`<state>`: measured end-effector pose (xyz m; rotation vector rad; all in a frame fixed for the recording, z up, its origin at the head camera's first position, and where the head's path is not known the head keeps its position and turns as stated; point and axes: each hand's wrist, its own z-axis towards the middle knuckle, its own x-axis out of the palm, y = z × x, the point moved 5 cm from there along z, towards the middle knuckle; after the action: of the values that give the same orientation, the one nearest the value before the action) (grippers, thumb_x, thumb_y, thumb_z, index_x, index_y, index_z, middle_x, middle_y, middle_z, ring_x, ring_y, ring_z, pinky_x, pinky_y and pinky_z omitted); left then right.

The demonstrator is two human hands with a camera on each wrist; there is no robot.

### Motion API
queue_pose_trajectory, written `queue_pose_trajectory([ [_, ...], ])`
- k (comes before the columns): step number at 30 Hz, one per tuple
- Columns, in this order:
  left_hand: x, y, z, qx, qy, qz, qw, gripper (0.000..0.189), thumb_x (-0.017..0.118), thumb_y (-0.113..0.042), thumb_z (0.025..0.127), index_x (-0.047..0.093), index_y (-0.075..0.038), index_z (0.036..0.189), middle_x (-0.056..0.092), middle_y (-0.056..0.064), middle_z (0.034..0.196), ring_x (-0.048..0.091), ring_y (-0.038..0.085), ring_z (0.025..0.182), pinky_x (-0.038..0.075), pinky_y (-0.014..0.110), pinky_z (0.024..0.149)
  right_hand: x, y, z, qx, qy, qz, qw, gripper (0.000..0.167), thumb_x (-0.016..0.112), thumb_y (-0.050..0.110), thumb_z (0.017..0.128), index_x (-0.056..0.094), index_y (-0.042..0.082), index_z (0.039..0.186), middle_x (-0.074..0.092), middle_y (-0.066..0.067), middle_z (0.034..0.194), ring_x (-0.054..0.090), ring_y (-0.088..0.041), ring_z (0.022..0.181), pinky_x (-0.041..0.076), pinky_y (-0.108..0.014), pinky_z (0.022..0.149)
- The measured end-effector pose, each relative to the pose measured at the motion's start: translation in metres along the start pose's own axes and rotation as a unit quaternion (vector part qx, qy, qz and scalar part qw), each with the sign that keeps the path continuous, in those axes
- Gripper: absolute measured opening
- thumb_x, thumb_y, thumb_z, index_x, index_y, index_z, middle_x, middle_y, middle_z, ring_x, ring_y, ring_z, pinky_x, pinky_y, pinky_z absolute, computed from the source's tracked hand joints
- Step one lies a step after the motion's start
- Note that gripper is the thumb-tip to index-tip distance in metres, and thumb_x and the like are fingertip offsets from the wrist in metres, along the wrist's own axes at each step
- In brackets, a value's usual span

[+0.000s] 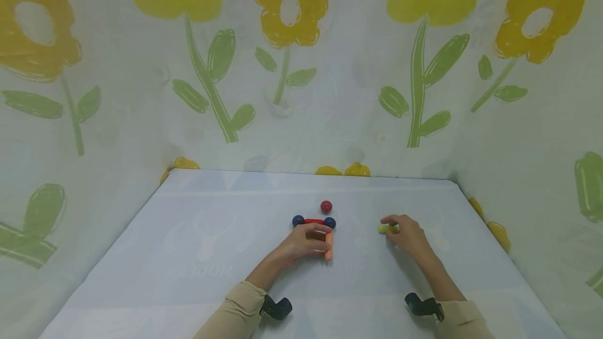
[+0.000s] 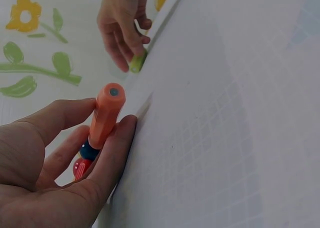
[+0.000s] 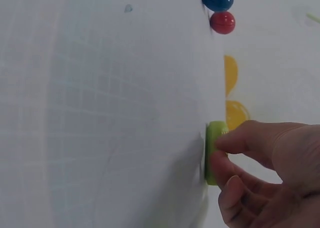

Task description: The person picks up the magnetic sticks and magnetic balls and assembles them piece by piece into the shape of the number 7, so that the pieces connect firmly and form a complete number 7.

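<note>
My left hand (image 1: pixel 299 243) pinches an orange magnetic building rod (image 2: pixel 106 115) between thumb and fingers. A small grey magnet shows on the rod's near end in the left wrist view, and its far end meets a dark blue ball (image 1: pixel 330 222). From that ball a red rod (image 1: pixel 314 221) runs left to another dark blue ball (image 1: pixel 298 220). On the right, my right hand (image 1: pixel 411 238) pinches a yellow-green rod (image 3: pixel 215 153) by its side, low at the white tabletop. Part of the orange rod is hidden behind the left fingers in the head view.
Just beyond the blue balls, a loose red ball (image 1: pixel 326 206) sits on the white table (image 1: pixel 198 281). A pale curtain (image 1: pixel 339 109) printed with yellow flowers stands behind the table and along both sides. Each wrist carries a black camera mount (image 1: pixel 278 307).
</note>
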<state>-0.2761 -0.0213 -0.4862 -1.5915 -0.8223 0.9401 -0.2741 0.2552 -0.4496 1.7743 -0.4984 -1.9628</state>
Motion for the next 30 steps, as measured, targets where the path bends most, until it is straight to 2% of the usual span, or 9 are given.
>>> queue_pose_trajectory([
  [9, 0.0008, -0.0008, -0.0013, -0.001, 0.001, -0.004, 1.0000, 0.040, 0.076, -0.013, 0.084, 0.066, -0.010, 0.122, 0.067, 0.010, 0.117, 0.064, 0.017, 0.096, 0.059, 0.033, 0.085, 0.0034, -0.0033, 0.0016, 0.012, 0.011, -0.001, 0.9999, 0.028, 0.067, 0.001, 0.084, 0.069, -0.001, 0.113, 0.063, -0.025, 0.114, 0.061, -0.030, 0.091, 0.053, -0.028, 0.060],
  [14, 0.0007, -0.0007, -0.0014, -0.001, 0.002, -0.004, 1.0000, 0.040, 0.076, -0.014, 0.084, 0.066, -0.010, 0.123, 0.066, 0.010, 0.117, 0.064, 0.016, 0.096, 0.058, 0.033, 0.085, 0.0038, -0.0029, 0.0024, 0.013, 0.006, -0.014, 0.9998, 0.027, 0.067, 0.002, 0.085, 0.070, 0.000, 0.112, 0.064, -0.024, 0.114, 0.061, -0.036, 0.101, 0.055, -0.041, 0.074],
  [18, 0.0009, -0.0008, -0.0016, -0.001, 0.002, -0.005, 1.0000, 0.040, 0.076, -0.014, 0.084, 0.065, -0.009, 0.123, 0.066, 0.011, 0.117, 0.065, 0.017, 0.095, 0.058, 0.033, 0.085, 0.0043, -0.0023, 0.0030, 0.019, 0.009, -0.022, 0.9995, 0.027, 0.066, 0.002, 0.086, 0.069, -0.001, 0.113, 0.065, -0.025, 0.117, 0.060, -0.041, 0.110, 0.051, -0.053, 0.089],
  [21, 0.0007, -0.0006, -0.0017, -0.003, 0.000, -0.006, 1.0000, 0.040, 0.076, -0.014, 0.084, 0.066, -0.010, 0.123, 0.067, 0.010, 0.116, 0.065, 0.017, 0.095, 0.059, 0.032, 0.084, 0.0050, -0.0021, 0.0025, 0.024, 0.014, -0.020, 0.9994, 0.028, 0.066, 0.001, 0.086, 0.069, -0.002, 0.113, 0.065, -0.025, 0.120, 0.059, -0.043, 0.113, 0.049, -0.055, 0.092],
  [30, 0.0011, -0.0003, -0.0003, -0.002, 0.005, -0.016, 0.9999, 0.039, 0.076, -0.012, 0.084, 0.067, -0.010, 0.121, 0.067, 0.010, 0.115, 0.061, 0.017, 0.097, 0.059, 0.031, 0.082, 0.0052, -0.0024, -0.0002, 0.004, 0.006, -0.021, 0.9998, 0.026, 0.066, 0.000, 0.087, 0.069, -0.003, 0.112, 0.066, -0.024, 0.117, 0.059, -0.044, 0.114, 0.050, -0.055, 0.091],
])
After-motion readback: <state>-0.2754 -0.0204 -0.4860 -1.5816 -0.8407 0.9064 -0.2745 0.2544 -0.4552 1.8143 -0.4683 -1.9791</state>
